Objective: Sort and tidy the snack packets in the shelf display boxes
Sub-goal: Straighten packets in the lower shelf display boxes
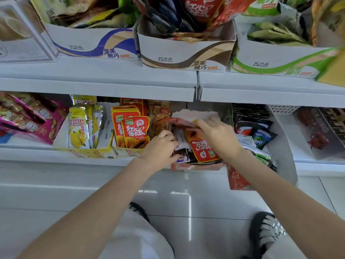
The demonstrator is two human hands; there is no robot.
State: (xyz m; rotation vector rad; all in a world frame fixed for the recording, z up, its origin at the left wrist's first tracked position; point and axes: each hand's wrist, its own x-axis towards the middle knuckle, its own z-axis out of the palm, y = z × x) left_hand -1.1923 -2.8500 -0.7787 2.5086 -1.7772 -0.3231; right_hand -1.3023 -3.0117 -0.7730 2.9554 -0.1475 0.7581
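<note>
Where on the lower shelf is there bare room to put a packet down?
Bare shelf shows between the tall grey box and the clear case at right. The boxes of mango packets and papaya packets are packed, and both hands crowd the middle box.

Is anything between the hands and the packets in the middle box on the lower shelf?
Nothing visible. Both hands are already inside the middle box: the left hand grips a white packet, and the right hand pinches a red packet above the upside-down red packet. The shelf above clears them.
</note>
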